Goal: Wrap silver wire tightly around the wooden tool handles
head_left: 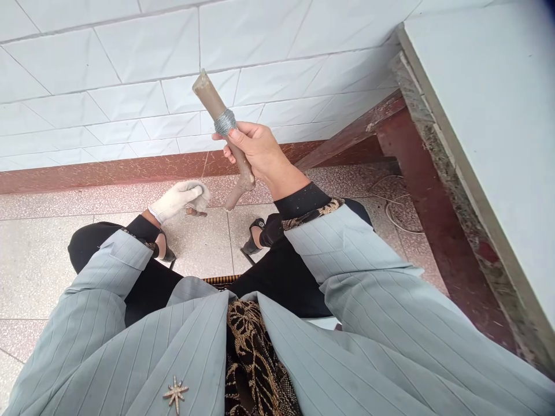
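My right hand is closed round a short brown wooden stick, held up and tilted, with its forked lower end pointing at the floor. A band of grey wire is wound round the stick just above my thumb. My left hand wears a white glove and reaches down towards the floor, fingers curled over a small dark piece lying on the tiles. I cannot tell if it grips that piece.
I sit facing a white tiled wall with a red skirting band. The floor is speckled tile. A white-topped counter with a dark red base stands at the right, loose wire beside it.
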Demonstrator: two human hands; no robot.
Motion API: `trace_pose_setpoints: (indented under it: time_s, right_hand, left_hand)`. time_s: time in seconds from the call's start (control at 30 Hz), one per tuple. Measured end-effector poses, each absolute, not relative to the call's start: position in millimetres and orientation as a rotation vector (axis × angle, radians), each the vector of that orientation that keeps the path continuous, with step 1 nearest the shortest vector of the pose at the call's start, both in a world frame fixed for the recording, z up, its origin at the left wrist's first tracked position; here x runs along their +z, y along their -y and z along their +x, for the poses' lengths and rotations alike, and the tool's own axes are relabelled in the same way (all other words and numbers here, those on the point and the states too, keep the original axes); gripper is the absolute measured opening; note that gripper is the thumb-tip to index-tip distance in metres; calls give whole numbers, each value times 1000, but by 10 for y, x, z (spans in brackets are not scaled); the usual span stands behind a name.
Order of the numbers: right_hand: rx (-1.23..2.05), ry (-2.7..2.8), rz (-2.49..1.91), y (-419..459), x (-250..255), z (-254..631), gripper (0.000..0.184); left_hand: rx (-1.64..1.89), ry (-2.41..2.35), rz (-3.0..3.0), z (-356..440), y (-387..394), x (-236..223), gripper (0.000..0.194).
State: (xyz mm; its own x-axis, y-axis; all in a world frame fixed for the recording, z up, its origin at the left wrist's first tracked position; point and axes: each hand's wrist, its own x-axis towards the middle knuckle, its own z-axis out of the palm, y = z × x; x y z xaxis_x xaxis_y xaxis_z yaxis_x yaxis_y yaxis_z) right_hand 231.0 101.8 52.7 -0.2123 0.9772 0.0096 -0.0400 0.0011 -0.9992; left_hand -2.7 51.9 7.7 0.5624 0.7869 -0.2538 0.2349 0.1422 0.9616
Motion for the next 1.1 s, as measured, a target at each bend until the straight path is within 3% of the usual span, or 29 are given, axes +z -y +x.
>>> trace_pose_setpoints:
  time_s: [0.17,0.27,0.33,0.4,0.47,0.5,0.63,0.8,0.93,1.1]
  right_hand:
    - [994,1852,-1484,-1103,424,2343,26]
    - [802,2377,-1683,-1114,371,2387,15]
    - [1012,2762,-1602,-1097,370,2411,7]
    - [1526,2976,-1231,-1070,409,2441,8]
    - [1967,2818,-809,-1042,478,2477,14]
    - [2035,2640,-706,-1030,513,2493,19]
    - [1716,1963,-803,-983,573,2474,26]
    - [1430,1605,-1024,-985,479,2312,30]
    - [1094,1699,-1401,-1092,404,2308,25]
    - [754,2233,-1752,-1148,343,2377,21]
  left_hand:
    - [316,-1013,1534,-10,-435,196,18]
    - [324,-1000,1528,-55,-442,241,19]
    - [400,-1022,1525,-107,-486,249,19]
    - [489,-1042,1528,-158,-546,229,19]
    - [543,-1041,1514,-187,-594,182,21]
    - [559,-1043,1501,-190,-609,153,22]
    - [531,-996,1467,-141,-610,39,32]
    - [358,-956,1542,-67,-545,-54,31]
    - [249,-871,1511,-46,-478,-7,35]
    - [350,-825,1545,-86,-488,194,44]
